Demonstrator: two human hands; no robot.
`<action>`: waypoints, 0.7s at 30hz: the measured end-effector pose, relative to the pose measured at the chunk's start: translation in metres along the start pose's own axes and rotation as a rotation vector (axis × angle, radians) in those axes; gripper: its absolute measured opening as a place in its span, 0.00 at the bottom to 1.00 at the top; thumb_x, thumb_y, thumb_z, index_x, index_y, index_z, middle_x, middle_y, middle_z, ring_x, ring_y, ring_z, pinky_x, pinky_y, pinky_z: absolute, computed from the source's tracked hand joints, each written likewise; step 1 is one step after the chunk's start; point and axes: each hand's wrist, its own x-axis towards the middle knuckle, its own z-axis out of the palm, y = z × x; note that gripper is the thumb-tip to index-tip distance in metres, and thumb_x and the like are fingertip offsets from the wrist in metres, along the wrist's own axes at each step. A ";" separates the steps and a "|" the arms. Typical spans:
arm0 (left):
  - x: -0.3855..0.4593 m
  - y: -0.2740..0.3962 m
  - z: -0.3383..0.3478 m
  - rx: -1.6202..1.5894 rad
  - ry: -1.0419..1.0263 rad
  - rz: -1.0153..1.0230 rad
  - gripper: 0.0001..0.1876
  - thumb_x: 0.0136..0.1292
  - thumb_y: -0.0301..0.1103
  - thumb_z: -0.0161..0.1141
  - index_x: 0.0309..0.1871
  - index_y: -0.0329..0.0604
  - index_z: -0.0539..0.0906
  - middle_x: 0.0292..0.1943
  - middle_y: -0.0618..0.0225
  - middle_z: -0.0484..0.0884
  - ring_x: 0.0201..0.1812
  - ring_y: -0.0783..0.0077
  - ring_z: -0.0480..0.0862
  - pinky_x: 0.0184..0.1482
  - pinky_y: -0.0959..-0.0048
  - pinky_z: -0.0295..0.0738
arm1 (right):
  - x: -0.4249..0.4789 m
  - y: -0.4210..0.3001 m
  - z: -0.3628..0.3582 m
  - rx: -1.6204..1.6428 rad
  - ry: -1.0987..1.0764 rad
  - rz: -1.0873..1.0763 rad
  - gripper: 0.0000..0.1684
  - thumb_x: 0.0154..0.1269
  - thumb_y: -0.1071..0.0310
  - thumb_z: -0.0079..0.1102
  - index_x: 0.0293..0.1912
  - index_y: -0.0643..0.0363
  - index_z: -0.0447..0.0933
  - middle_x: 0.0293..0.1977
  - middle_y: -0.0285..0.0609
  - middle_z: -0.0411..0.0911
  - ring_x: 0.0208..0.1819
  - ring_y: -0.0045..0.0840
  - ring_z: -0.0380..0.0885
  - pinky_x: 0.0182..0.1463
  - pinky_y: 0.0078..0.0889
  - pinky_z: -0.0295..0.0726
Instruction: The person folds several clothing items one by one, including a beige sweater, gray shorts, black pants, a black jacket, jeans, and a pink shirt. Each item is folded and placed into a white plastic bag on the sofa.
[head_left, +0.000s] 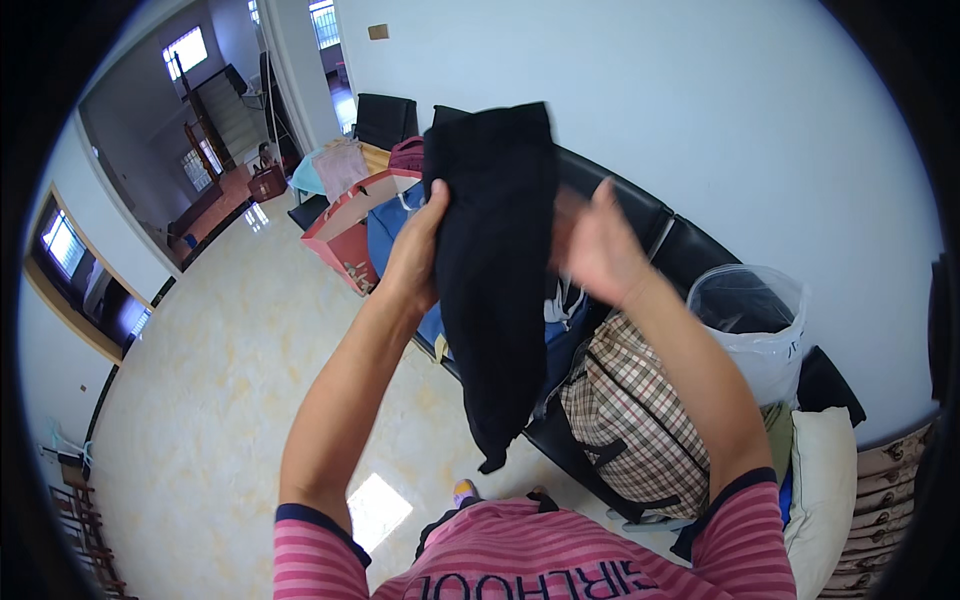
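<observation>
A black folded cloth garment (491, 247) hangs in front of me, its lower end narrowing to a point. My left hand (415, 251) grips its left edge, thumb on the near face and the other fingers hidden behind the cloth. Beside the right edge is my right hand (604, 244), blurred, with its thumb raised and apart from the fingers. Nothing shows in its grasp, though whether the fingertips touch the cloth cannot be told. Behind the garment, a blue bag (386, 225) is partly covered.
Black bench seats (611, 184) run along the wall. They bear a plaid bag (637, 405), a plastic-lined white bin (757, 352) and a pale cushion (821, 487). A pink paper bag (341, 244) stands left of the blue bag. Tiled floor (217, 390) extends left.
</observation>
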 end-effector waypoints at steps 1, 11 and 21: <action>-0.004 -0.007 -0.007 -0.085 0.020 -0.127 0.36 0.62 0.62 0.45 0.60 0.36 0.68 0.54 0.54 0.75 0.54 0.62 0.76 0.57 0.64 0.69 | -0.009 0.026 -0.009 -0.043 0.005 0.109 0.30 0.65 0.57 0.53 0.61 0.63 0.60 0.55 0.40 0.69 0.57 0.25 0.67 0.62 0.35 0.62; -0.061 -0.120 -0.095 0.230 0.328 -0.297 0.21 0.54 0.37 0.67 0.47 0.33 0.76 0.31 0.65 0.82 0.34 0.74 0.82 0.38 0.75 0.76 | -0.049 0.138 -0.041 -0.380 0.375 0.289 0.18 0.57 0.70 0.62 0.46 0.67 0.72 0.38 0.42 0.78 0.38 0.19 0.75 0.43 0.22 0.74; -0.055 -0.126 -0.098 0.993 0.070 0.211 0.30 0.48 0.28 0.68 0.57 0.40 0.72 0.36 0.64 0.79 0.38 0.70 0.79 0.39 0.73 0.73 | -0.055 0.130 -0.047 -0.995 0.254 0.135 0.32 0.49 0.74 0.65 0.56 0.61 0.68 0.40 0.45 0.75 0.38 0.25 0.74 0.42 0.28 0.74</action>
